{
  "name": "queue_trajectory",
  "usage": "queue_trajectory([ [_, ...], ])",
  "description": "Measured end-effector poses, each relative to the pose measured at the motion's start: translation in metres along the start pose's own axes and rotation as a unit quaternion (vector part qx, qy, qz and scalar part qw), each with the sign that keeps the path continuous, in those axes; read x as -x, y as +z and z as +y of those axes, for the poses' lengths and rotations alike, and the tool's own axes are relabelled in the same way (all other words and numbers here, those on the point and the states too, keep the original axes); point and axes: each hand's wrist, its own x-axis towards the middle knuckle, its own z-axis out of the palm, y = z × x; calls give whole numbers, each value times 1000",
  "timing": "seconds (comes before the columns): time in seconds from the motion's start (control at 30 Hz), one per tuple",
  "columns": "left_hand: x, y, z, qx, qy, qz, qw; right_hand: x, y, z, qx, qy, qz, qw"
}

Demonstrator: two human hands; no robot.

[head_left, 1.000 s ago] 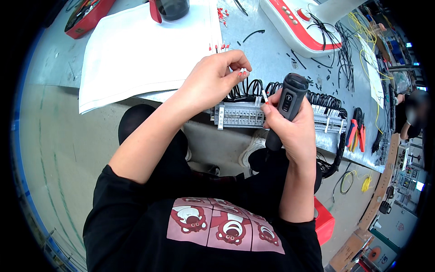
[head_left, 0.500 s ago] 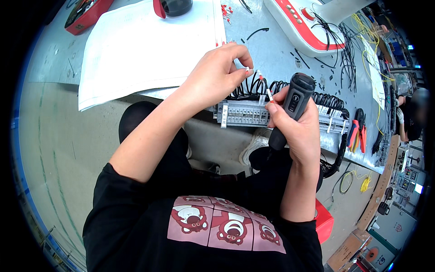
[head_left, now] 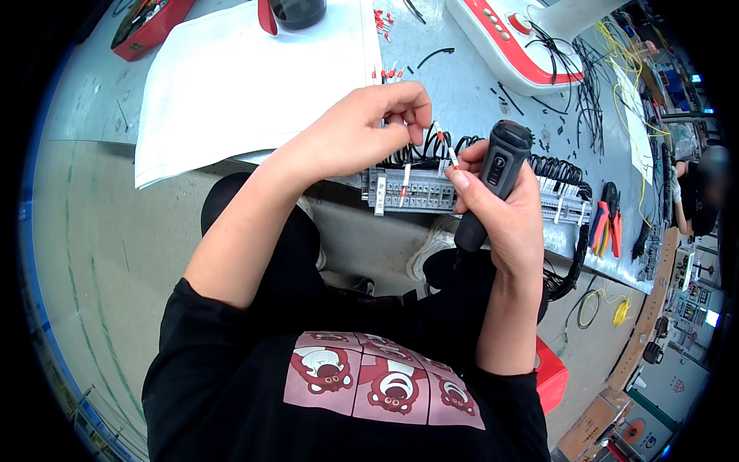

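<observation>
My right hand (head_left: 496, 204) is wrapped round a dark grey cordless screwdriver (head_left: 504, 158), its thick end up. Between its thumb and forefinger a thin wire with a white marker sleeve (head_left: 453, 157) and red end is pinched. My left hand (head_left: 373, 127) is closed, fingertips curled together, just above the left end of a grey terminal block strip (head_left: 423, 191). From under these fingers a second wire with a white sleeve (head_left: 406, 175) hangs, its red ferrule low over the block; the grip itself is partly hidden. Black wires (head_left: 466, 144) loop behind the strip.
A large paper sheet (head_left: 246, 85) lies left, a dark cup (head_left: 299, 11) on it. Red ferrules (head_left: 392, 74) lie beside it. Behind stands a white-and-red machine base (head_left: 516, 46); cut black wires (head_left: 508, 98) are scattered nearby. Pliers (head_left: 608, 219) lie right. A person (head_left: 700, 192) is far right.
My left hand has turned and drawn slightly down. The wire in its fingers now hangs with its red end down over the terminal strip. My right hand has barely moved.
</observation>
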Motion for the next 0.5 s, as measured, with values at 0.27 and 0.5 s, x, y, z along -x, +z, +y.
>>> queue_trajectory([
  [0.27,4,5,1,6,41,-11,999,0,12,2,-8,-11,-11,1000],
  [0.5,3,24,21,-204,107,28,973,-1,-13,-1,151,0,10,988],
])
